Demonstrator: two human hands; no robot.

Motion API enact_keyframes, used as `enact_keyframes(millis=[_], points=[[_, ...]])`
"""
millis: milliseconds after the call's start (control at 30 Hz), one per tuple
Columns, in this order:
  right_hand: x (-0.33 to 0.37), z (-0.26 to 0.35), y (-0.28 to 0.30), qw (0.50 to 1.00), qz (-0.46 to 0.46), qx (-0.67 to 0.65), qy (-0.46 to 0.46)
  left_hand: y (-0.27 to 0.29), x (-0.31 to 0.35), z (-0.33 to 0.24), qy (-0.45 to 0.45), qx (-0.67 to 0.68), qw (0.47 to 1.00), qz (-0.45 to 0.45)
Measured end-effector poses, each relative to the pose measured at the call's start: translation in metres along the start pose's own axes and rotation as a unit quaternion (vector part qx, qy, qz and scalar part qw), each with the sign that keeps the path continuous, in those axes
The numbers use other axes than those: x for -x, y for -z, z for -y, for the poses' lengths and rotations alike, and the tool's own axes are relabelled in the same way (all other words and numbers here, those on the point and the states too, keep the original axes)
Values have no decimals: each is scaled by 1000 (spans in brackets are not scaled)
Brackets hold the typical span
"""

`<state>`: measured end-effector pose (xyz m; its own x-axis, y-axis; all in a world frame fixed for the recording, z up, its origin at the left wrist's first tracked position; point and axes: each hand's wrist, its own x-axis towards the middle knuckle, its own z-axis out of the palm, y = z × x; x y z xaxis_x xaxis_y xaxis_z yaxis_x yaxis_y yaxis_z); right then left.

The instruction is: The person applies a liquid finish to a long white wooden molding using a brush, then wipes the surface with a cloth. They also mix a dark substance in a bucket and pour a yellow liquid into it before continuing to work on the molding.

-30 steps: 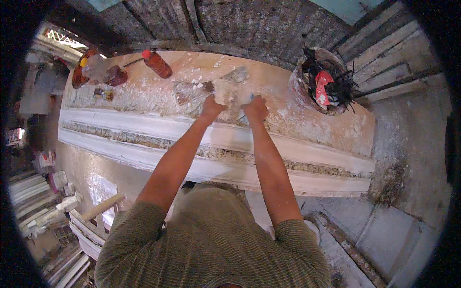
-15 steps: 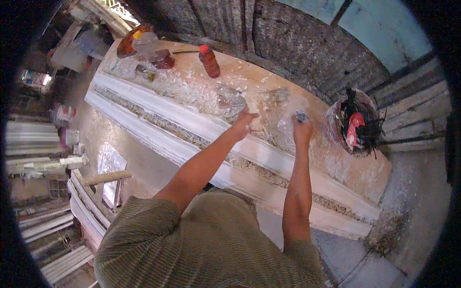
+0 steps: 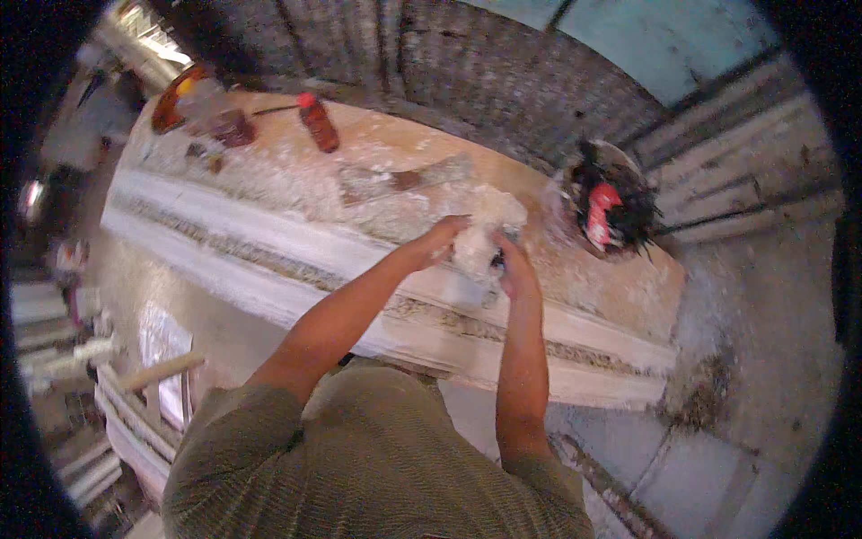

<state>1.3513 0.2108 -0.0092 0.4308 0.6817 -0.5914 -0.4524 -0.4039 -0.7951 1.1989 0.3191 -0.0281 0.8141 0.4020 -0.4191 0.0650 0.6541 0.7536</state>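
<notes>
Near the middle of the board, my left hand (image 3: 442, 241) and my right hand (image 3: 514, 266) have come close together on either side of a pale, fluffy clump (image 3: 485, 225) that looks like fibre. The fingers of my left hand are closed at its left edge, though blur softens them. A small dark grey-blue thing (image 3: 497, 258) shows at the fingers of my right hand, which are wrapped round it; its kind I cannot make out. Below the hands run long white mouldings (image 3: 314, 260) with a rough, debris-filled groove between them. A flat scrap (image 3: 382, 182) lies beyond my left hand.
Farther back on the white-dusted wooden board (image 3: 431, 139) stands a red-capped bottle (image 3: 319, 123). A dark red block (image 3: 232, 128) and a clear container with a yellow cap (image 3: 193, 97) are at the far left. A bucket (image 3: 597, 202) holding black strands stands right. Corrugated sheeting (image 3: 503, 81) rises behind.
My hands have drawn together, the right one moving left, and the pale clump is now between them. The whole view has shifted, so the board appears farther left.
</notes>
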Motion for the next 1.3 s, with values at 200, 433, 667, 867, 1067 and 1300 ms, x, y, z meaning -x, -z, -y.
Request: enact_keyframes(millis=[200, 433, 667, 867, 1067, 1300], points=[[30, 43, 10, 974, -94, 151, 139, 33, -18, -23, -110, -95, 989, -27], [-2, 180, 100, 930, -201, 192, 241, 203, -21, 17, -143, -778, 533, -299], [-106, 150, 222, 814, -252, 517, 83, 147, -17, -44, -37, -741, 639, -205], [-39, 180, 109, 653, -318, 669, 156, 157, 11, -38, -128, -541, 799, -229], [26, 144, 9, 754, -158, 480, 420, 99, 6, -60, -150, -452, 832, -285], [35, 53, -82, 922, 78, 324, 196, 19, 22, -75, -28, 163, 975, -151]])
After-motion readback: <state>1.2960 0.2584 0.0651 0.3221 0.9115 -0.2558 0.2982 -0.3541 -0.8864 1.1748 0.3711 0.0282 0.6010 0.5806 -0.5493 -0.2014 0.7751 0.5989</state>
